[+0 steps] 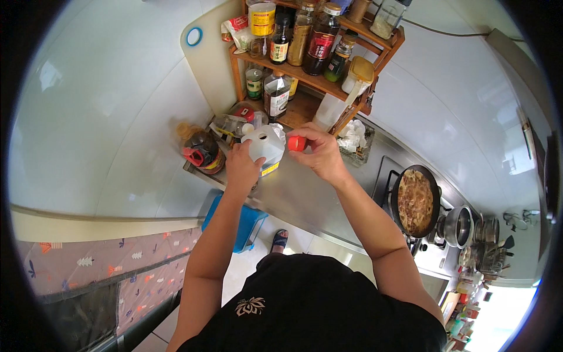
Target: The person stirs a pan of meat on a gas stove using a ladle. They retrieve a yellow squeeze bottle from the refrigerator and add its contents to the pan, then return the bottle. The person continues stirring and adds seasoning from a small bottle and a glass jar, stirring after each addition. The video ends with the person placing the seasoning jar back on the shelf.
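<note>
On the steel counter stands a whitish translucent plastic jug (pixel 273 147), its round mouth uncovered. My left hand (pixel 243 163) grips the jug's near left side, with the thumb across its front. Just right of the jug's mouth, my right hand (pixel 320 152) pinches a red screw cap (pixel 297 143) between thumb and fingers. The cap is apart from the jug, and its open side is partly visible. A dark soy sauce type bottle (pixel 202 149) with a red handle stands left of my left hand.
Behind the jug, a wooden spice rack (pixel 303 75) holds several bottles and jars. A frying pan (pixel 417 201) with a browned flat pancake sits on the stove to the right, near a steel pot (pixel 458 226). A blue bin (pixel 246 229) stands on the floor below the counter's edge.
</note>
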Tool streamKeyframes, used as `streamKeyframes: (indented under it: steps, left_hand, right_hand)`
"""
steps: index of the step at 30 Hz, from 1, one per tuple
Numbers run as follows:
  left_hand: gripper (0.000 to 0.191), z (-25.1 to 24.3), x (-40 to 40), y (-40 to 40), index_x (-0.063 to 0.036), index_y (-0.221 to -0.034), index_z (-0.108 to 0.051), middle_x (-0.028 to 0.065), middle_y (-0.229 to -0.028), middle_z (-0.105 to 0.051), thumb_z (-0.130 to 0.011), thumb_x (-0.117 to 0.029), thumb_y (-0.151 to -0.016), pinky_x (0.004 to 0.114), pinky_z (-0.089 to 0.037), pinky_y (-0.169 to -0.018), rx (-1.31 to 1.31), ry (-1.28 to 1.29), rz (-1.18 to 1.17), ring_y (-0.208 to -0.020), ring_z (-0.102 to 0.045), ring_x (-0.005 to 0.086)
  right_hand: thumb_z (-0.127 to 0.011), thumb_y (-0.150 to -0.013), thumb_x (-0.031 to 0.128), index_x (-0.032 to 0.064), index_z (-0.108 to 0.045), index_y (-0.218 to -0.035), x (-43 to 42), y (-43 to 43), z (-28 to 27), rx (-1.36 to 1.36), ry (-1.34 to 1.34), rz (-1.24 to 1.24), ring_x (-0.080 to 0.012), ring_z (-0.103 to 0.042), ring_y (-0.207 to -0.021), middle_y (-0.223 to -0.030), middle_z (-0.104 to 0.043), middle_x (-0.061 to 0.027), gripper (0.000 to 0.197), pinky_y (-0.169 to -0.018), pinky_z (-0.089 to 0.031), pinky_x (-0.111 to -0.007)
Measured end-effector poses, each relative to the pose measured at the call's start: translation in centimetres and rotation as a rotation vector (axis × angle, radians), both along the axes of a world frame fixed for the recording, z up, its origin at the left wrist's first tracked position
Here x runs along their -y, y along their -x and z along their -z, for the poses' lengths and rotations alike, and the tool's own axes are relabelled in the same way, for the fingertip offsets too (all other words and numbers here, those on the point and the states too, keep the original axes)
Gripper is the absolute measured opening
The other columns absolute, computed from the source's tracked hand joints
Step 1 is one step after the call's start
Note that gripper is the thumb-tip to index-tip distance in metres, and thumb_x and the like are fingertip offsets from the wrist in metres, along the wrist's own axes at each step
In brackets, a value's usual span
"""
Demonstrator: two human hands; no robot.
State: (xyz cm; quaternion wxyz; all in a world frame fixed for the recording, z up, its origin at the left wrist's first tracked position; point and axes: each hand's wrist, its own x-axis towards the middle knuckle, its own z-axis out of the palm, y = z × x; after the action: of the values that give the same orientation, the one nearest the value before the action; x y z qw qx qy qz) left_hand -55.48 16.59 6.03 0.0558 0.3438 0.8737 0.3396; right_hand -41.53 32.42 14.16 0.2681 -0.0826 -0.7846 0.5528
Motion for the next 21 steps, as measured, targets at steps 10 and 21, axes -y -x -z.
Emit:
streamKeyframes:
  steps: [10, 21]
  left_hand:
    - [0.065, -1.6, -0.7, 0.6, -0.0072, -0.127, -0.056, 0.0144, -0.121, -0.056, -0.081, -0.021, -0.068, 0.045, -0.045, -0.091, -0.010, 0.132, -0.026, -0.110, -0.053, 0.0349]
    - [0.065, 0.3, -0.9, 1.5, -0.0056, -0.119, -0.062, 0.0130, -0.118, -0.061, -0.084, -0.022, -0.061, 0.044, -0.046, -0.090, -0.038, 0.050, -0.027, -0.108, -0.057, 0.0336]
  right_hand:
    - [-0.071, -0.078, -0.004, 0.0030, -0.061, -0.102, 0.2, 1.2, -0.8, -0.179, 1.170, -0.397, -0.0291, -0.064, -0.104, -0.106, -0.067, -0.0139, 0.027, -0.084, -0.053, -0.037]
    - [-0.074, -0.071, -0.002, 0.0005, -0.062, -0.101, -1.5, 7.7, 3.0, 0.243, -0.409, -0.136, -0.0256, -0.064, -0.092, -0.101, -0.067, -0.0123, 0.032, -0.081, -0.051, -0.034]
